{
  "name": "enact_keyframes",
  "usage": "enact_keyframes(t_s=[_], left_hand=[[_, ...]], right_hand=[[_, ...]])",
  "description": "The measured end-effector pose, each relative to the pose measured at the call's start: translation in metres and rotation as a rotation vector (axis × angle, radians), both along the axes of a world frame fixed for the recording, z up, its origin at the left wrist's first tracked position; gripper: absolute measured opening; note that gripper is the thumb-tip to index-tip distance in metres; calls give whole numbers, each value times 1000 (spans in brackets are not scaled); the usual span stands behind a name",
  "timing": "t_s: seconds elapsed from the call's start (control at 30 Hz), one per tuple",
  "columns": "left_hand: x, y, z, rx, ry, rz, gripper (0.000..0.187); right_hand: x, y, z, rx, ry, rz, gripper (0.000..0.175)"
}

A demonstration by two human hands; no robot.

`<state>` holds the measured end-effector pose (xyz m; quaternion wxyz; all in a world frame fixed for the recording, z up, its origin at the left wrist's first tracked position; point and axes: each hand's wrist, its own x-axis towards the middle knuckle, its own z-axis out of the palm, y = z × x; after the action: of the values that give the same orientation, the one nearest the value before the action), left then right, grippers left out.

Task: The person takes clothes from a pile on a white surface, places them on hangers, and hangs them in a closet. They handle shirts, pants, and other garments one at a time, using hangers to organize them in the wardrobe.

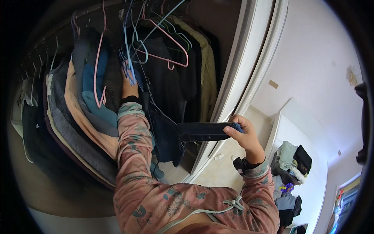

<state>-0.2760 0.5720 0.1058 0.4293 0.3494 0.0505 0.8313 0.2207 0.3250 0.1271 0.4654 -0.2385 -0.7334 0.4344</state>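
Observation:
My left hand (pixel 128 79) is raised inside the wardrobe among blue wire hangers (pixel 130 68), partly hidden by them; its fingers are hard to make out. Out to the right, my right hand (pixel 242 131) grips the end of a dark blue denim strip (pixel 207 131), thumb on the near face. The strip runs level to a dark denim garment (pixel 166 143) hanging below the hangers. Around my left hand hang a pink hanger (pixel 100 70) on one side and another pink hanger (pixel 168 60) on the other, both without clothes.
Packed clothes hang at left, among them a peach garment (pixel 79 117) and a grey one (pixel 62 102). Dark clothes and a beige fluffy coat (pixel 206 64) hang at right. A white door frame (pixel 230 87) borders the wardrobe. Beyond it, folded clothes (pixel 287 155) lie on a white bed.

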Motion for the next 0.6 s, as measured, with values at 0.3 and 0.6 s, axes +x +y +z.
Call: enact_keyframes(t_s=[0.3,0.6], left_hand=[[64,-28,23,103,-85,-523,33],[54,1,19,67,-253,-459,33]], right_hand=[[2,-3,-8,-167,120,-86,25],[16,-14,-15,-162,65,-147,25]])
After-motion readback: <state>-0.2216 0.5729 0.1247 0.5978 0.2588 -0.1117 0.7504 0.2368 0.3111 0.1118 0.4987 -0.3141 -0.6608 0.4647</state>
